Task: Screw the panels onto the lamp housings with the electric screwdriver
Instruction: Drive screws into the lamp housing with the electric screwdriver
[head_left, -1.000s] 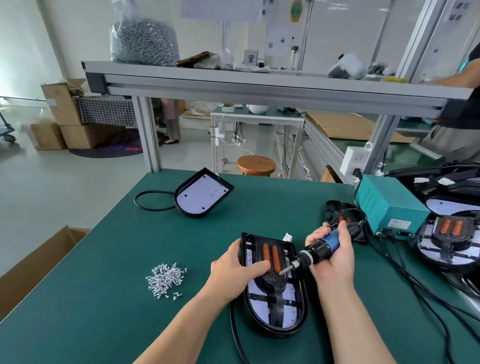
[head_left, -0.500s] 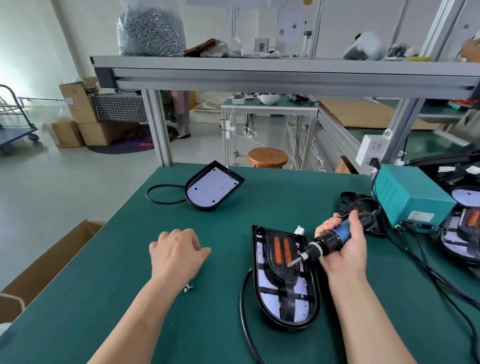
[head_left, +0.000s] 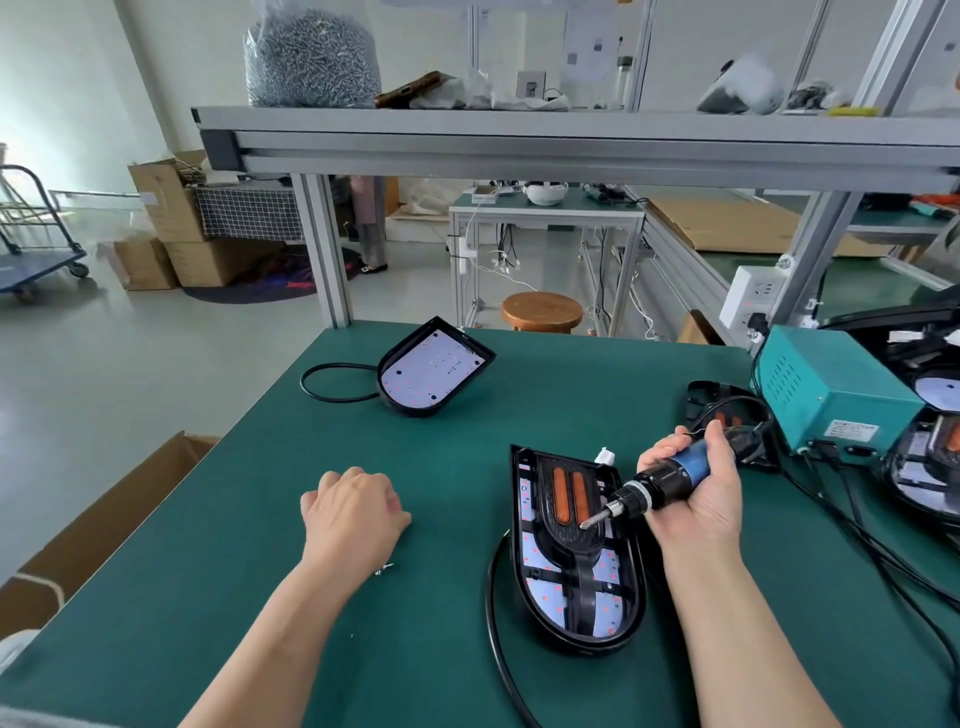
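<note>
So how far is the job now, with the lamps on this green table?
Looks done: the panel already sits in the near lamp housing; its screws I cannot make out. In hand: the right hand grips the electric screwdriver, bit above that panel, while the left hand is down at the mat by loose screws, probably fetching one. Left: the far housing has no panel yet.

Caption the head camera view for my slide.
Right hand holds electric screwdriver over the lamp housing; left hand rests over loose screws.

Green bench (head_left: 467, 441) bears lamp housings (head_left: 615, 569), screws (head_left: 384, 570), power box (head_left: 831, 405)
</note>
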